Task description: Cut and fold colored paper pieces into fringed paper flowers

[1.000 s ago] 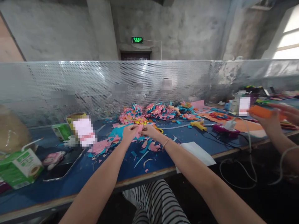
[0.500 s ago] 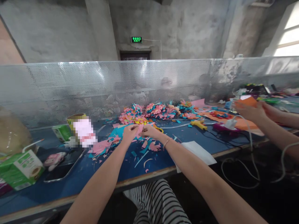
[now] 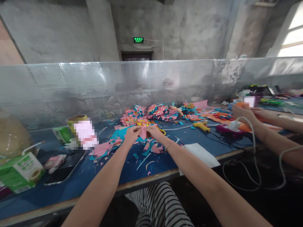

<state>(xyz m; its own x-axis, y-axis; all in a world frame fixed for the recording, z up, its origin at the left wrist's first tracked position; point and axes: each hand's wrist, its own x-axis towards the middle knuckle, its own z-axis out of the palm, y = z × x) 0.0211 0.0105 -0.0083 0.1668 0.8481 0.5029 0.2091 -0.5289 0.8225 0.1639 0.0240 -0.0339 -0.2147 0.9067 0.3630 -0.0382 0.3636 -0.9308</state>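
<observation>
- In the head view, the pink paper (image 3: 143, 132) is a small piece, creased and narrowing toward its lower end, raised above the bench (image 3: 163, 165) between its front edge and the paper flowers (image 3: 157, 112) by its back edge.
- The left hand (image 3: 132, 133) pinches its left side, the forearm reaching in from lower left.
- The right hand (image 3: 153, 131) pinches its right side, palm down, with a bracelet (image 3: 169, 145) round the wrist.
</observation>
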